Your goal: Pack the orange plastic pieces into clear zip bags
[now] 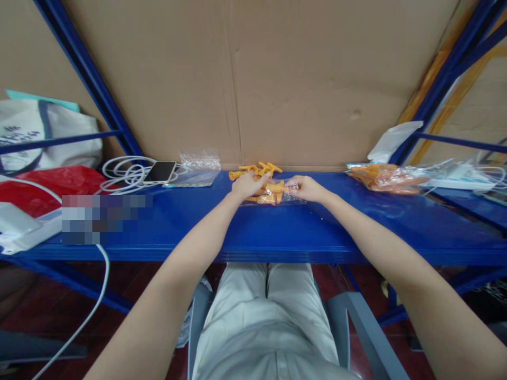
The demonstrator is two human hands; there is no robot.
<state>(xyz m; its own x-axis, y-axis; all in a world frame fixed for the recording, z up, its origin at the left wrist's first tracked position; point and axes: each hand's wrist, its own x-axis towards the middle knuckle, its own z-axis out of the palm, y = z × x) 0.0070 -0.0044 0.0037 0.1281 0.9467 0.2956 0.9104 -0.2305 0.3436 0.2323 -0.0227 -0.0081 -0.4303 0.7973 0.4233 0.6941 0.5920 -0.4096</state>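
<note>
On the blue shelf top in front of me lies a small heap of orange plastic pieces (271, 167), some with T-shaped ends. Several more orange pieces (273, 188) sit in or under a clear plastic bag (295, 200) on the near side. My left hand (246, 184) is closed over pieces at the left of the heap, its fingertips partly hidden among them. With thumb and fingers pinched together, my right hand (307, 188) grips the right edge of the clear bag.
A filled bag of orange pieces (386, 178) lies to the right, near a white power strip (461, 177). Leftward are flat clear bags (198, 171), a phone (160, 172), a coiled white cable (129, 177) and a red bag (59, 184). Cardboard (277, 79) stands behind.
</note>
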